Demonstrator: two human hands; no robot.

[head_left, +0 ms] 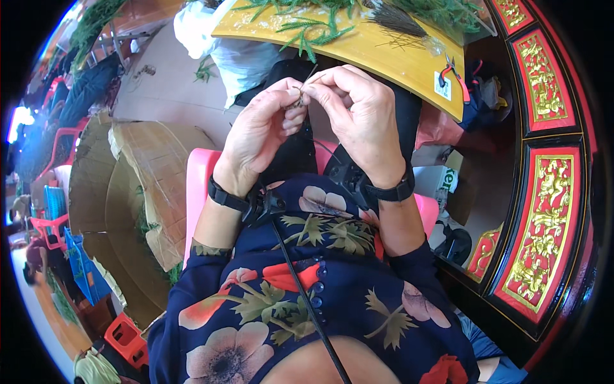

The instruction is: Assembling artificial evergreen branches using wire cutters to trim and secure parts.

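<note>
Both hands meet in front of my lap, just short of the yellow table point(384, 67). My left hand point(259, 125) pinches a small brownish piece with a thin wire point(311, 73) sticking up from it. The thumb and forefinger of my right hand point(358, 109) are closed at the same spot and touch the thin wire. Fingers hide most of the small piece, so its kind cannot be made out. Beyond them, green artificial pine sprigs point(310, 32) lie on the table, one hanging over its near edge.
A bundle of dark wires point(395, 22) and red-handled pliers point(446, 75) lie on the table's right part. A large open cardboard box point(102, 192) stands at left, a white plastic bag point(240, 70) beside the table. Red-and-gold carved panels point(540, 217) flank me at right.
</note>
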